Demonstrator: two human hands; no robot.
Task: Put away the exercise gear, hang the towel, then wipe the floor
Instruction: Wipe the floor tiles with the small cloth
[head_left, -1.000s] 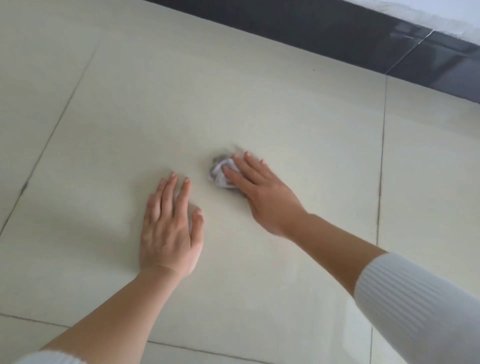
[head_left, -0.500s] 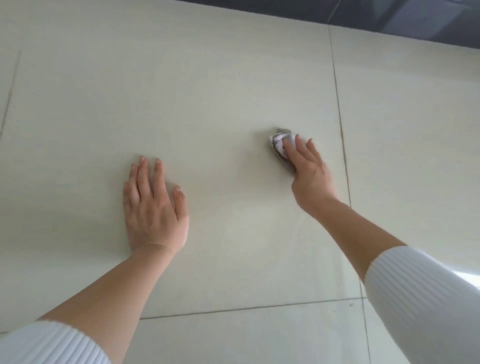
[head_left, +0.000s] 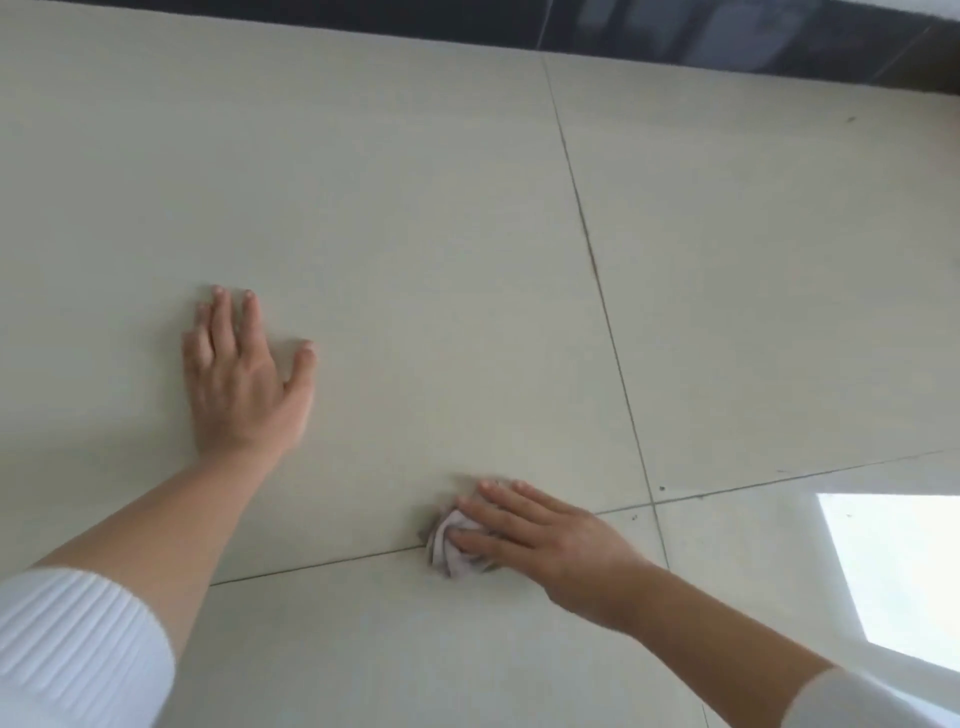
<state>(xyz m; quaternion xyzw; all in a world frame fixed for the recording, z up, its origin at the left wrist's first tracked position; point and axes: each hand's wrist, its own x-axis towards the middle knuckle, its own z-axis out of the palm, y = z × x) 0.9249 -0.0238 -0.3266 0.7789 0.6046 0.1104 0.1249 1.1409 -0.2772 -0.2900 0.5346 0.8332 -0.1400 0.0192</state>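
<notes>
So here's what we see: both hands are down on the floor (head_left: 415, 182), pale cream tiles with thin dark grout lines (head_left: 585, 228). The left hand (head_left: 244, 384) lies flat on the big tile, palm down, fingers straight and close together, thumb splayed out to the side. It has nothing in it and just rests on the tile.

The right hand (head_left: 550, 540) is nearer to us, lower right, with its fingers pointing left and laid over a small crumpled rag (head_left: 452, 555). The fingers look pretty much straight, pressing the rag onto the floor rather than wrapping round it – whether the thumb tucks under the edge, we can't tell.

The rag is whitish-grey and bunched into a wad. It sits right on the grout line that runs across, a bit left of where that line crosses the other one. Part of it pokes out past the fingertips. The hands are well apart – the left one is up and to the left of the rag.

Both forearms are bare, with white ribbed sleeves (head_left: 67, 649) showing at the bottom corners. A dark skirting (head_left: 727, 31) runs along the top, and a bright patch of light (head_left: 898, 566) shows on the glossy tile at the right edge.
</notes>
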